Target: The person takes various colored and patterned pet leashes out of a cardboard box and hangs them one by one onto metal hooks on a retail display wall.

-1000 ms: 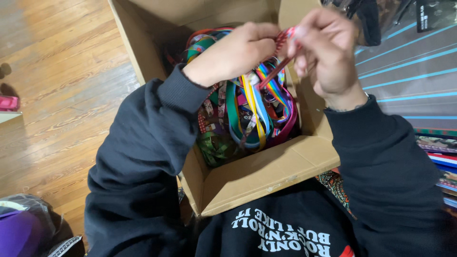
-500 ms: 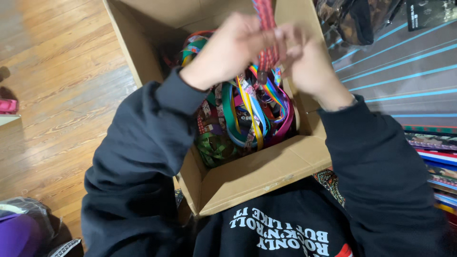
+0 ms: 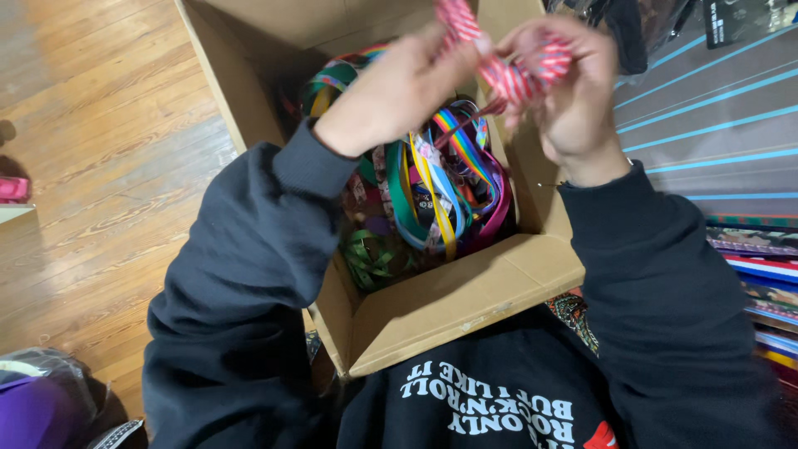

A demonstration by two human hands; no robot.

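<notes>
We are holding a red-and-white striped ribbon up over an open cardboard box, with both of our hands raised above its far end. Our left hand is curling shut around the upper stretch of the ribbon, fingers folded over it so that one striped end is sticking up past the knuckles. Our right hand is pinching the bunched lower part of the same ribbon, with the fingers closed on the folds. The two hands are sitting just beside each other, joined by the short run of ribbon between them.

Below, the box is resting against our dark sweatshirt and is holding a tangle of coloured ribbons: green, yellow, blue, pink and a rainbow-striped one, looping over one another. A crumpled green ribbon is lying in the near left corner of the box. The wooden floor is showing on our left.
</notes>
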